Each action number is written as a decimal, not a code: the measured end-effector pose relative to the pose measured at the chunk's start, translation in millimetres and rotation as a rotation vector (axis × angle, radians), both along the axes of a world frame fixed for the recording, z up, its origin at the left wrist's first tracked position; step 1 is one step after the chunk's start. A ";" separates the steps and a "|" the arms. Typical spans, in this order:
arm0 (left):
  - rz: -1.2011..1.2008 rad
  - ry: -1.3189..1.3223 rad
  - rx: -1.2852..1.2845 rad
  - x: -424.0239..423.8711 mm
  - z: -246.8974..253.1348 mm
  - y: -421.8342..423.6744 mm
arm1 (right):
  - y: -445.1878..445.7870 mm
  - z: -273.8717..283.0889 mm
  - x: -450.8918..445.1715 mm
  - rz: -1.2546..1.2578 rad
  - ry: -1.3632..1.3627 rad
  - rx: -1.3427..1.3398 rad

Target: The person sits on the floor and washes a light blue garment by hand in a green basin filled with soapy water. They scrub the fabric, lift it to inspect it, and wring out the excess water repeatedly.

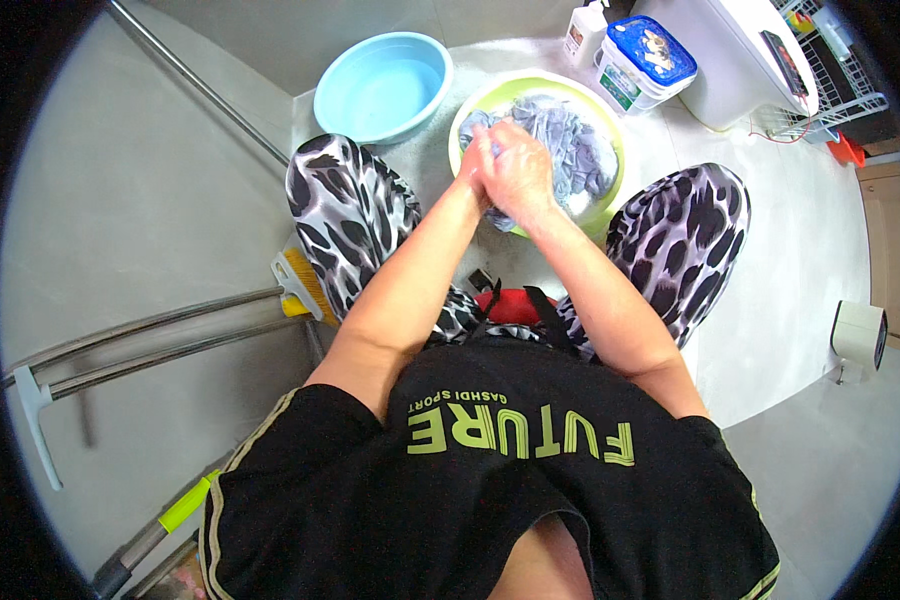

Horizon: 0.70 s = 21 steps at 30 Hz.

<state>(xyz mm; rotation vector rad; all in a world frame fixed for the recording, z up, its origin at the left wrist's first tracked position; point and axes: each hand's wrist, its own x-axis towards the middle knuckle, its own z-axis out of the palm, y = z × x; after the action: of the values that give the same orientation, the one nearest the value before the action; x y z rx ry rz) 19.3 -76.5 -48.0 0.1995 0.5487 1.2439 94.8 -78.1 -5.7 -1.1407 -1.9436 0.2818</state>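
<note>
Wet grey-blue cloth (570, 142) lies bunched in a yellow-green plastic basin (616, 187) on the floor, with whitish suds around it. My left hand (478, 161) and my right hand (521, 165) are pressed together over the near left side of the basin. Both are closed on a part of the cloth, which shows between them and hangs below at the rim. The fingers overlap, so their exact grip is partly hidden.
A light-blue basin (382, 90) with water stands at the far left. Behind the yellow-green basin are a white pump bottle (586, 34) and a blue-lidded tub (645, 67). A yellow-bristled brush (305, 281) and metal rails (172, 315) are at the left.
</note>
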 end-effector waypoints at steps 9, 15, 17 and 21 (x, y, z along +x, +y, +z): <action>0.073 0.295 -0.112 8.2 -3.2 10.4 | 17.0 -11.2 13.7 0.039 0.045 -0.206; 0.038 0.429 0.036 9.4 30.1 16.3 | 83.9 -34.4 66.9 -0.259 0.322 -0.762; 0.039 0.151 0.024 -8.7 38.7 24.0 | 89.7 -33.1 73.3 -0.148 0.707 -0.869; 0.084 0.610 0.146 -25.4 19.2 29.3 | 83.8 -21.0 75.5 -0.073 1.109 -1.024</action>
<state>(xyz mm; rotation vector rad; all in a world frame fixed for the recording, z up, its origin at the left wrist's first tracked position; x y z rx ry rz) -6.1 -47.1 -28.8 0.6979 0.9969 1.3017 170.3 5.8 -26.7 -1.2063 -0.6932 1.5982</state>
